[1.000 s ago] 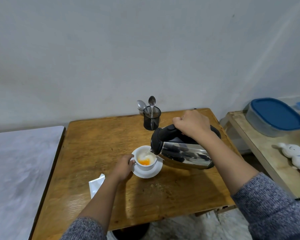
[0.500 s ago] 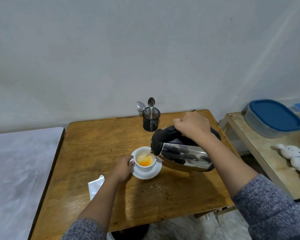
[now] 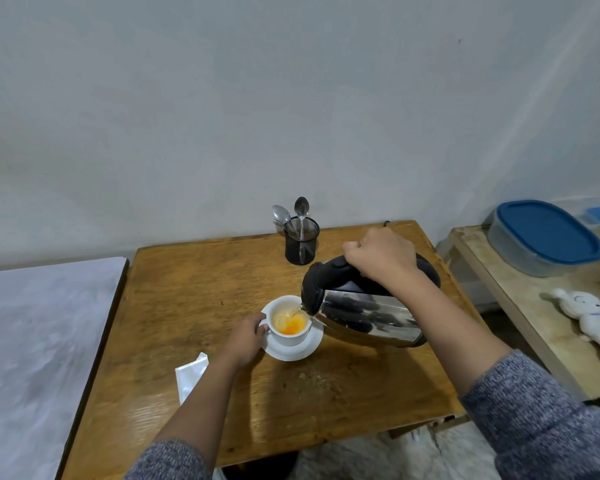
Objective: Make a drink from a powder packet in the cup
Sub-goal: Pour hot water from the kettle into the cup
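A white cup (image 3: pixel 289 336) stands on a white saucer (image 3: pixel 303 349) in the middle of the wooden table (image 3: pixel 194 299). Orange liquid with pale foam fills its bottom. My left hand (image 3: pixel 245 337) grips the cup's handle on its left side. My right hand (image 3: pixel 381 256) is closed around the black handle of a steel kettle (image 3: pixel 368 311), which is tilted left with its spout over the cup's right rim; water runs into the cup. A white packet (image 3: pixel 189 374) lies on the table left of my left forearm.
A black mesh holder (image 3: pixel 301 245) with spoons stands at the table's back edge by the wall. A grey surface (image 3: pixel 32 341) adjoins on the left. To the right, a lower bench carries a blue-lidded container (image 3: pixel 548 237) and a white plush toy (image 3: pixel 582 313).
The orange liquid in the cup has risen a little as the kettle keeps pouring. Both hands hold the same grips; nothing else has moved.
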A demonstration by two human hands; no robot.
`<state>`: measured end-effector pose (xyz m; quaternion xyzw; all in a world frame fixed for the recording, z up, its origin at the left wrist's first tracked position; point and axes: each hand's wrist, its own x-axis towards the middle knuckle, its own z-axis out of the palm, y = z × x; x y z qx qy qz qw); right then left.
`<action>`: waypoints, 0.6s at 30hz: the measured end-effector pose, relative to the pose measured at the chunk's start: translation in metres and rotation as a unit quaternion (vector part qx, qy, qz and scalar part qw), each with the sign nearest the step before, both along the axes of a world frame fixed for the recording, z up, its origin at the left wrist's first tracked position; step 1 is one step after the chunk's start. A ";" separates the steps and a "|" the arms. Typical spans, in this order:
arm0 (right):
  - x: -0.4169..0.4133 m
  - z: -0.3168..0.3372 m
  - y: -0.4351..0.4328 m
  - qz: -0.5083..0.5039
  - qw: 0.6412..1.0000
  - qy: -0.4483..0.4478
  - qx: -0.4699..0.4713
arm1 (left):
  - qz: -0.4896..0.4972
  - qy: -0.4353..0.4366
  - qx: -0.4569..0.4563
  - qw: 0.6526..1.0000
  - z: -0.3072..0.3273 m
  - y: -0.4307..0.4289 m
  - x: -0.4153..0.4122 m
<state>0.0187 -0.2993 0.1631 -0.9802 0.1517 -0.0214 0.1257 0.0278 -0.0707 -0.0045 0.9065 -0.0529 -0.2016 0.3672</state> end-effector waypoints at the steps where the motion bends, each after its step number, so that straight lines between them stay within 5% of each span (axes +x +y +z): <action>1: 0.000 0.000 0.001 0.000 1.000 0.001 0.000 | 0.001 0.000 -0.001 1.000 0.000 0.000 -0.001; 18: 0.000 0.002 0.002 -0.002 1.000 0.008 0.007 | 0.006 0.001 0.001 1.000 0.004 -0.004 -0.003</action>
